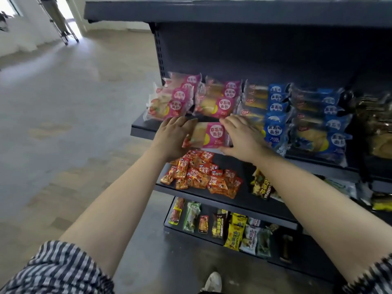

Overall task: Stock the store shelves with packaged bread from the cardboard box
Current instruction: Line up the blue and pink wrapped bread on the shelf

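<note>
**shelfnoob:** so what's each hand actually got hold of?

**aisle9:** both on the same thing. The left hand [176, 132] has its fingers curled over the left end of a pink bread packet [209, 135]. The right hand [244, 137] grips the right end, fingers spread across the top edge and thumb along the bottom. Neither's wide open, they've got it clamped between them. The packet's label-up in the middle of the frame, at the front lip of the dark shelf [141, 127].

**shelfnoob:** resting on the shelf or in the air?

**aisle9:** can't tell tbh, the hands cover its ends. It's just in front of two stacks of pink packets [219, 98] on that same shelf. Right of those are blue bread packets [275, 111] in two more rows, running toward the right side of the frame.

**shelfnoob:** and further out?

**aisle9:** next shelf down, just under the hands, there's a loose pile of red snack packs [203, 174] with yellow-and-black bags [263, 185] to their right. The bottom shelf has mixed small packs [235, 230] in a row. Striped sleeves [53, 270] in the lower corners, a white shoe [213, 281] at bottom centre, pale floor [63, 124] filling the left half.
</note>
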The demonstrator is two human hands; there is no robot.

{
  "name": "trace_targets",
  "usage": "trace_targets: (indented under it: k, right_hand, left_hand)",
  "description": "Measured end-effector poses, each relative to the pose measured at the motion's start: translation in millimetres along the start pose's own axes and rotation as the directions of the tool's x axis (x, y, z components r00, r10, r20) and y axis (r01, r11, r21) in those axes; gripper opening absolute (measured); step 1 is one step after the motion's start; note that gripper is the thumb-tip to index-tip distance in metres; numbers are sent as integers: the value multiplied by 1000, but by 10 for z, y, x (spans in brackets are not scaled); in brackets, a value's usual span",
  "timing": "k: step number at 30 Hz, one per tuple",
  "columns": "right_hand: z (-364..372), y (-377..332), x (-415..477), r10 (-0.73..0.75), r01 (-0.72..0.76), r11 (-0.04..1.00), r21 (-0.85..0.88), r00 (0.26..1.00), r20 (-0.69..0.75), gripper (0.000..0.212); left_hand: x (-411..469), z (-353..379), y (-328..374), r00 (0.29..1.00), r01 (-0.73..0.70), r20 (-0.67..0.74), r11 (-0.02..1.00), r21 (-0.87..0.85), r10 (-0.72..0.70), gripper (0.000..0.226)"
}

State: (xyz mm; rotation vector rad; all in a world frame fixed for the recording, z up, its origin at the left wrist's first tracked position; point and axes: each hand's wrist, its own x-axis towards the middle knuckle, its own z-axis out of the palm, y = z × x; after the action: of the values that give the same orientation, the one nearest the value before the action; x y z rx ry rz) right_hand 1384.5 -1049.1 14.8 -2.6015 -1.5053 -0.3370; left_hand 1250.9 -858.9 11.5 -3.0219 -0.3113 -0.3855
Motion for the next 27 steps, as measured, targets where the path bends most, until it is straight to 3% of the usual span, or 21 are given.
trace_targets:
  k: [4, 17, 22, 27]
  right_hand:
    - [-36, 92, 233, 65, -65, 997, -33, 998, -17, 91]
    - [144, 265, 643, 157, -157, 988, 5, 987, -18, 93]
    - [165, 242, 696, 203, -205, 978, -33, 978, -36, 91]
    - [167, 198, 735, 262, -262, 962, -74, 965, -17, 93]
  left_hand:
    - [337, 11, -120, 999, -52, -11, 999, 7, 52, 91]
    - [911, 217, -327, 988, -141, -74, 981, -136, 132, 76]
    - [1073, 253, -325, 978, -199, -89, 969, -145, 188, 65]
    - [1144, 293, -288, 981, -185, -80, 979, -82, 178, 73]
